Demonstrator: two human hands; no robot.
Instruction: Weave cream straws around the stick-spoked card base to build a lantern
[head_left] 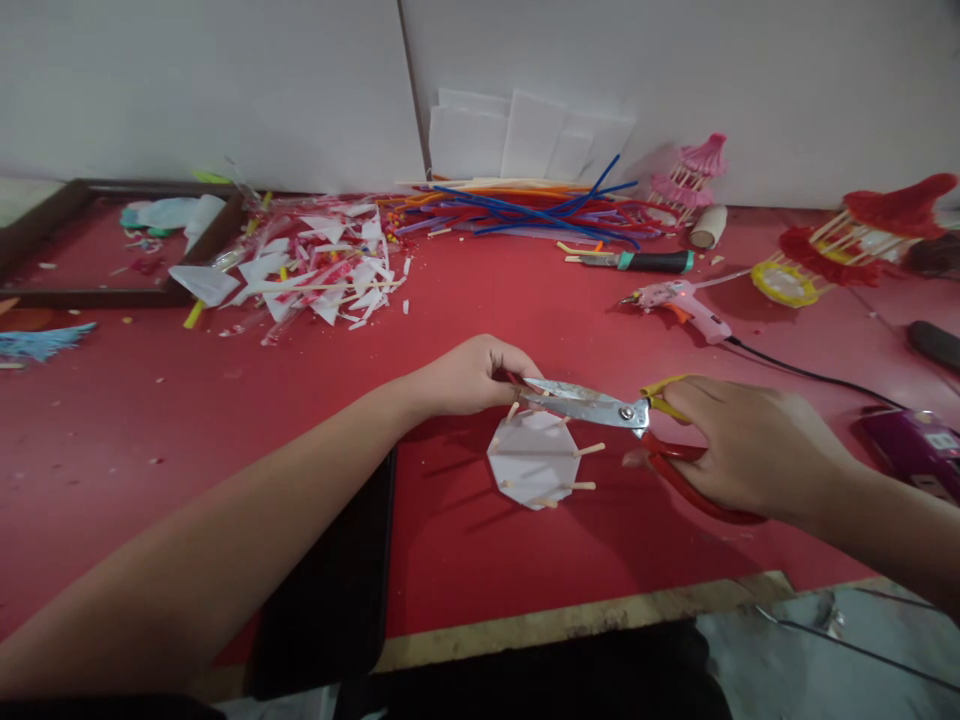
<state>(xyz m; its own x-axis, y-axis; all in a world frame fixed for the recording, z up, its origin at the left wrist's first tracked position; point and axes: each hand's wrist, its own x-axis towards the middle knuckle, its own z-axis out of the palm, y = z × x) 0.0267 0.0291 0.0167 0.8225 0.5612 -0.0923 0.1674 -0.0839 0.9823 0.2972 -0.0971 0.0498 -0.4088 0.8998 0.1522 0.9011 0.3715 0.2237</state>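
Note:
My right hand (757,440) is wrapped round the red and yellow handles of a pair of scissors (592,405). Their metal blades are slightly parted and point left, with the tips at the fingers of my left hand (480,375). That hand is closed in a pinch; what lies between its fingertips is hidden. Just below the blades, a white many-sided piece of card (534,470) rests on the red table, with several short pale wooden sticks (590,450) rising from around its edge.
A pink glue gun (682,305) with a black cord lies at right, near a green-and-black cutter (652,261). Paper scraps (330,270) and pipe cleaners (525,210) lie at the back. Small red (855,240) and pink (690,180) towers stand at right. A dark flat device (337,590) lies under my left arm.

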